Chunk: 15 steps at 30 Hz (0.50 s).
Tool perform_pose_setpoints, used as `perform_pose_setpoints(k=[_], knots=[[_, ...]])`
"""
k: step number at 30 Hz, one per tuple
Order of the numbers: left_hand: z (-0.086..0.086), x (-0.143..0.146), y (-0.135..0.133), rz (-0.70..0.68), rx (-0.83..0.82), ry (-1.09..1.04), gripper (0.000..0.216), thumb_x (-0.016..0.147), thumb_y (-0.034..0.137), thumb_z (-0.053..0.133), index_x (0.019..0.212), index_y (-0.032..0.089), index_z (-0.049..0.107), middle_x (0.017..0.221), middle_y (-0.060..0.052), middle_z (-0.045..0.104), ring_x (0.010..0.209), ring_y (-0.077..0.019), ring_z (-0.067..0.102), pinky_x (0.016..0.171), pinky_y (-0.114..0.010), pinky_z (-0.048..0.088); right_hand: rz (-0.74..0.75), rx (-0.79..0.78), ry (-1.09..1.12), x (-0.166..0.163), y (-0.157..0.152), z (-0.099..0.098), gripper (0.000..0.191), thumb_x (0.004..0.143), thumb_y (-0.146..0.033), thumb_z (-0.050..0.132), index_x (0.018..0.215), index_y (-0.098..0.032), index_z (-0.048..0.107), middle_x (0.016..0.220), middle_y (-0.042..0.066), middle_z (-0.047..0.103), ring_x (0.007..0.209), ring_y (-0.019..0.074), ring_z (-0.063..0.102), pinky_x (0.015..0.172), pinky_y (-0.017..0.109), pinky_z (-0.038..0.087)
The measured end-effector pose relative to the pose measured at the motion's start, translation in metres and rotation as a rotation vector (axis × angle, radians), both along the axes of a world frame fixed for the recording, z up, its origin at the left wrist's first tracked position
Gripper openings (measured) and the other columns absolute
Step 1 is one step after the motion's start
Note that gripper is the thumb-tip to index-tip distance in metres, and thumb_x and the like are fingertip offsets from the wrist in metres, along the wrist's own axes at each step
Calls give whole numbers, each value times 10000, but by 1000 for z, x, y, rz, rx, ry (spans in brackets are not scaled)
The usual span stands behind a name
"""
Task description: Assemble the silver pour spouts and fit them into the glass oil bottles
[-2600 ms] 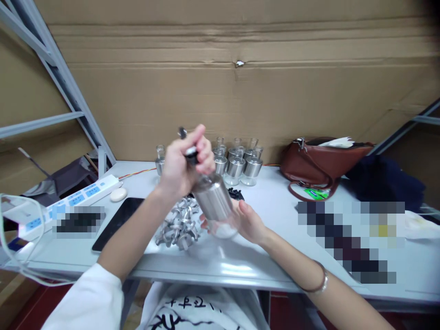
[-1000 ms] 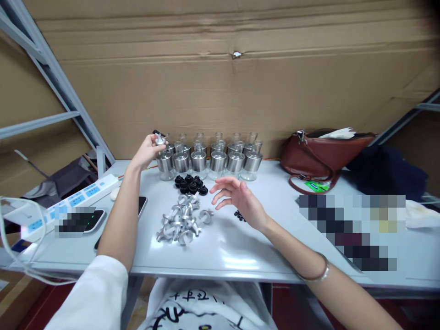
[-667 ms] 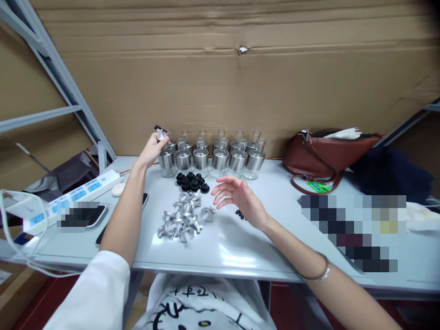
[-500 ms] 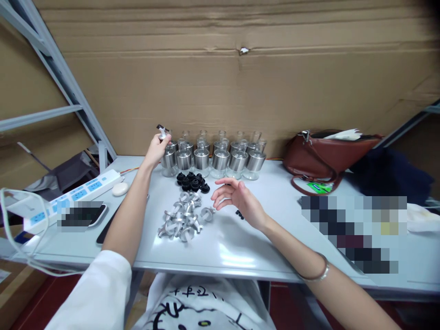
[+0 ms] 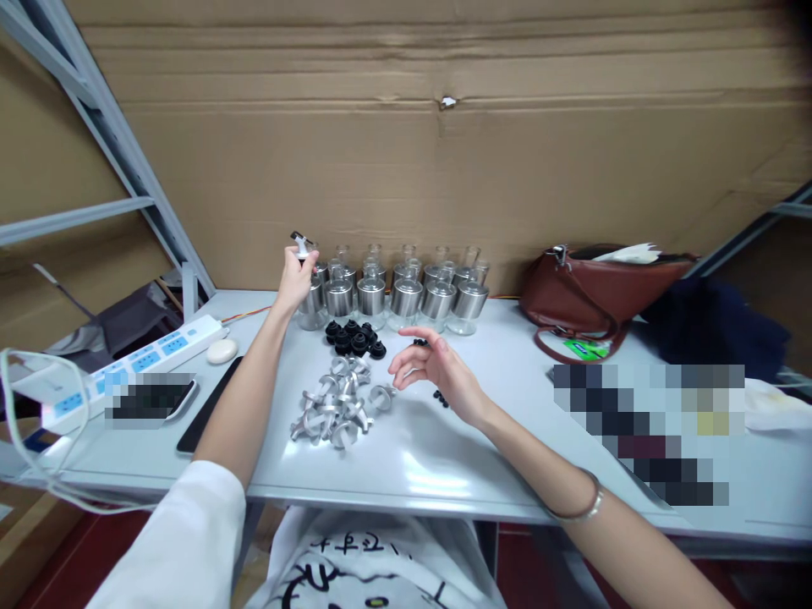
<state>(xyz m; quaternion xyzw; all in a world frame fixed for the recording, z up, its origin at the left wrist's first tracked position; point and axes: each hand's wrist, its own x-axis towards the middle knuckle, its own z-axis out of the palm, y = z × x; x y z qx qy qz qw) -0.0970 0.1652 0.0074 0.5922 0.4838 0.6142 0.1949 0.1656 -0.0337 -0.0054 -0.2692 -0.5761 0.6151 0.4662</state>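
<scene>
With the leftmost bottle (image 5: 310, 304) now set down on the surface (image 5: 507, 397), its placing looks nearly done, the left hand (image 5: 296, 277) pinching the spout (image 5: 302, 244) above it, the right hand (image 5: 439, 372) loosely spread

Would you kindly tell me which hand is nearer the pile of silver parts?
The right hand; it hovers just right of the silver parts, while the left hand is behind them, at the leftmost front bottle.

I'm watching the left arm (image 5: 244, 397) pointing to the far side, the left hand (image 5: 299, 269) pinching; nearer, the right hand (image 5: 444, 376) is hovering half-curled, palm facing left, right forearm (image 5: 545, 458) slanting from near right.
</scene>
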Motion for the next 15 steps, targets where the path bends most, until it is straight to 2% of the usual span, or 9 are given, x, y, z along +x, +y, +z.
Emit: perform_pose_setpoints(k=[8, 15], knots=[[-2, 4, -1, 48, 21, -2, 511, 766, 676, 521, 934, 204, 419, 692, 38, 499, 615, -120, 540, 661, -265, 422, -30, 0, 15, -1, 0, 1, 569, 816, -692, 413, 1153, -235, 383, 780, 26, 672, 647, 174, 644, 644, 332, 509], [7, 8, -10, 28, -13, -80, 379, 781, 498, 622, 919, 185, 459, 719, 28, 544, 661, -123, 574, 697, -249, 420, -31, 5, 11, -2, -2, 3, 579, 804, -713, 404, 1143, -243, 398, 778, 25, 672, 647, 176, 643, 651, 336, 506]])
